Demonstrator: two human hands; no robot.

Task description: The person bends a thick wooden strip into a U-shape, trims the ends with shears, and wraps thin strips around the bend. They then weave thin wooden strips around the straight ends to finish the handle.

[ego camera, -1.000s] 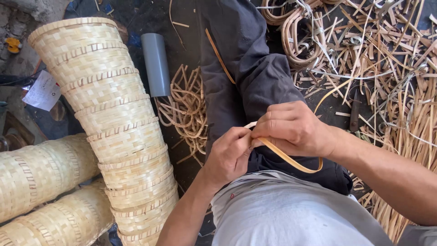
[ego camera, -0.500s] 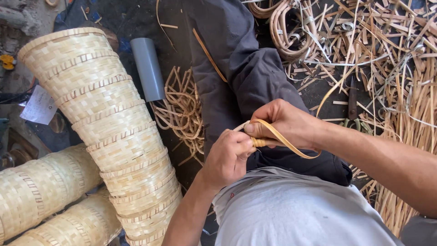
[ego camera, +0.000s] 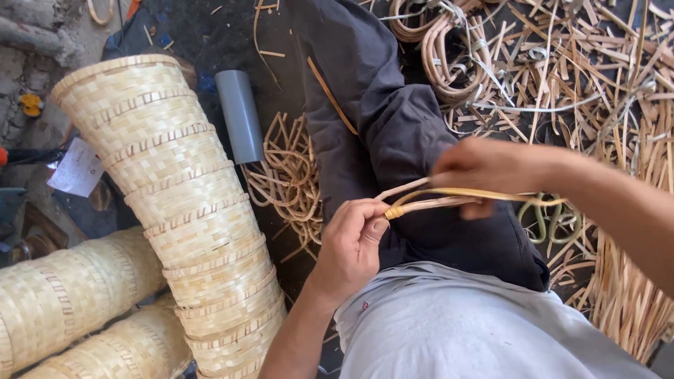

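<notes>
Far left there's a tall stack of woven baskets [ego camera: 182, 210], with a grey pipe piece [ego camera: 239, 116] just beside it. Left hand [ego camera: 351, 245] pinches the bound end of a bent cane strip [ego camera: 435, 200] over the lap. Right hand [ego camera: 484, 172] is blurry, looks closed around the strip's loop. Loose cane scraps [ego camera: 604, 84] are piled at right.
</notes>
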